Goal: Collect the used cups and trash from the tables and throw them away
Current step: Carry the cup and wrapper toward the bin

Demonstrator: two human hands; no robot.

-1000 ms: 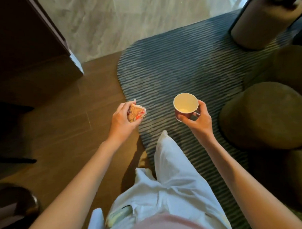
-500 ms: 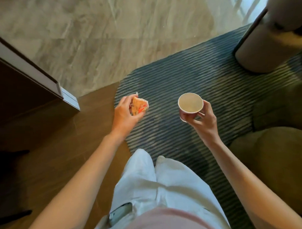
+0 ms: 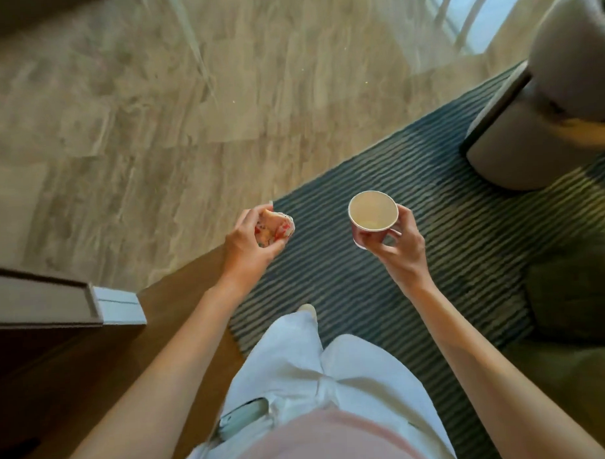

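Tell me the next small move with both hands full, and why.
Probably keep walking ahead while holding the white paper cup level in the right hand. It stands upright with what looks like a little liquid at the bottom, and the left hand grips the crumpled printed wrapper. No bin is in view.

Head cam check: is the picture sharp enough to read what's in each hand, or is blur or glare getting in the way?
Head view: the floor is smeared by motion blur, with window glare at top right. The left hand grips a crumpled wrapper, slightly soft. The right hand holds a paper cup, its rim crisp. The wide lens bends the edges.
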